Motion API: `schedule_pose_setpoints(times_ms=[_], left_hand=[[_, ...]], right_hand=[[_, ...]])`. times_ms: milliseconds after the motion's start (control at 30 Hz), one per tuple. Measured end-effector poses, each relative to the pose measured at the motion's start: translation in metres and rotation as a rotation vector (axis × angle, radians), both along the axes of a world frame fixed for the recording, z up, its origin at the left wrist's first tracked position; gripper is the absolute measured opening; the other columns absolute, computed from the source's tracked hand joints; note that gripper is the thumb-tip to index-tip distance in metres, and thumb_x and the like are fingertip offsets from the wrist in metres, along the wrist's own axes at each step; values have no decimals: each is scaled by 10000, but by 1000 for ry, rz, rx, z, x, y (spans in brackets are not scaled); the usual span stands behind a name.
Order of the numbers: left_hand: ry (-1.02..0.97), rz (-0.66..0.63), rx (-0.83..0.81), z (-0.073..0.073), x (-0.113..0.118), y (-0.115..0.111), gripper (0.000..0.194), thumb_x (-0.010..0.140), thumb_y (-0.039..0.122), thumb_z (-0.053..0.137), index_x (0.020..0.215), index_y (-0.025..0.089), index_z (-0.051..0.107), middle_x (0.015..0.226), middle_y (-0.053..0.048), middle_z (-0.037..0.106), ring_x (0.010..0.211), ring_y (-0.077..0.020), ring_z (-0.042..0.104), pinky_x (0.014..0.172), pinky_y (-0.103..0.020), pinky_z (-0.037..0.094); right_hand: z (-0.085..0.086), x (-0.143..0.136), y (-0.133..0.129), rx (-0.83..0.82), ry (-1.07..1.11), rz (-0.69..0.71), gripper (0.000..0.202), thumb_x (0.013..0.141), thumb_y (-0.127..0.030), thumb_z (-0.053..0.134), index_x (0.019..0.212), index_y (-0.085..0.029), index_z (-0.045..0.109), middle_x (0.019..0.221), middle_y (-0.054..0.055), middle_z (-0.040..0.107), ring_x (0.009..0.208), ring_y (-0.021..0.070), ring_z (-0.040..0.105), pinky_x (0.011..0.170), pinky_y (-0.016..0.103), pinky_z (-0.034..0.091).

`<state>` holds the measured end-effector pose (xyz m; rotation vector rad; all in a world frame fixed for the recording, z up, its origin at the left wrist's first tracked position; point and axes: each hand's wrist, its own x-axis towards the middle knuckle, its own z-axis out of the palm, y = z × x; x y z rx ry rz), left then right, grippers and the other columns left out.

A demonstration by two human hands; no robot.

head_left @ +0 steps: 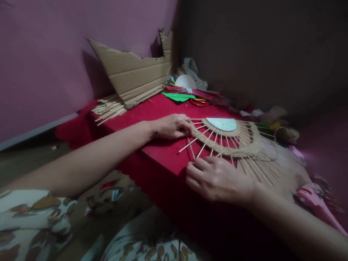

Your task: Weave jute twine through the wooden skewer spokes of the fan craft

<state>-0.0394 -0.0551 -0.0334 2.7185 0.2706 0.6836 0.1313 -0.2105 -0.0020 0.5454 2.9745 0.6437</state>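
Observation:
A half-round frame of thin sticks lies on the red cloth, with a woven twine band (214, 145) running across the sticks and a pale blue half disc (222, 124) at its centre. My left hand (176, 127) is closed on the left end of the band, fingertips pinching it beside the sticks. My right hand (214, 177) is closed in front of the frame, near the table's front edge. A strand of twine (191, 148) runs from the left fingers down to the right fingers, which hold it.
Torn cardboard (138, 74) leans at the back left beside a bundle of sticks (110, 108). Behind the frame lie green paper (178, 96) and red-handled scissors (199, 103). A twine roll (288, 134) and a pink glue-gun-like tool (317, 203) are at the right.

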Motion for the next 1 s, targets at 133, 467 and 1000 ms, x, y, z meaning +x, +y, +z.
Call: schedule_pose_setpoints(times_ms=[133, 467, 1000], left_hand=[[2, -17, 9, -1, 0, 0, 181, 867, 183, 541, 916, 173, 715, 983, -107, 668, 923, -174, 581, 860, -314, 459], [-3, -38, 12, -2, 1, 1, 186, 865, 175, 537, 941, 188, 707, 977, -97, 669, 915, -168, 576, 848, -313, 456], [-77, 263, -52, 5, -7, 4, 389, 814, 298, 597, 1161, 126, 561, 980, -89, 618, 884, -172, 562, 800, -310, 462]], right_hand=[[3, 14, -3, 2, 58, 100, 234, 915, -164, 453, 710, -175, 565, 797, 45, 619, 658, 155, 477, 524, 321, 294], [6, 45, -12, -96, 464, -226, 196, 847, -85, 458, 787, -149, 633, 846, 75, 660, 695, 138, 557, 561, 269, 409], [-33, 83, 17, -112, 759, -809, 150, 873, -277, 535, 776, -203, 622, 898, 49, 607, 756, 167, 589, 676, 306, 460]])
